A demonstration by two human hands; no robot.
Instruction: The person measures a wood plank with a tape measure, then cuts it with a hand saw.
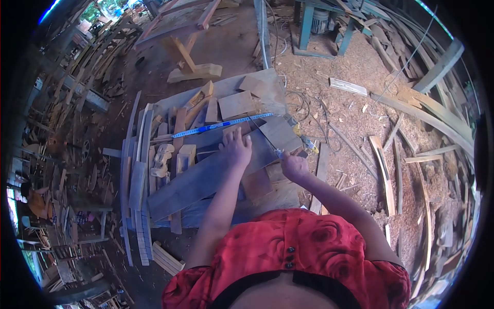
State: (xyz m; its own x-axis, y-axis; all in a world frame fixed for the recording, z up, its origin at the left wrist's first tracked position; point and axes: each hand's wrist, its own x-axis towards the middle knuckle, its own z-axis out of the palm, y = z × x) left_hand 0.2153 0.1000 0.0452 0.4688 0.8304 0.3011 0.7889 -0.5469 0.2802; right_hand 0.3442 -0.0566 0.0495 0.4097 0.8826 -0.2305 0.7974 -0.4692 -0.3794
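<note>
My left hand (236,148) lies with its fingers spread on a long dark board (206,181) that runs diagonally over the worktable. My right hand (295,167) is closed at the board's right end, around a slim tool (278,153) with a pale blue part showing; I cannot tell its kind. A thin dark line runs from it up and left. Beyond my left hand, a blue-and-white measuring tape (221,125) stretches across the wood pieces. A square wooden block (280,134) sits just past my right hand.
Wood offcuts cover the worktable (267,77), including a carved piece (162,160) on the left. Yellow-and-blue gear (310,145) with a cable lies at its right edge. Planks (383,175) and shavings litter the floor. A green machine stand (304,31) stands behind; lumber stacks line both sides.
</note>
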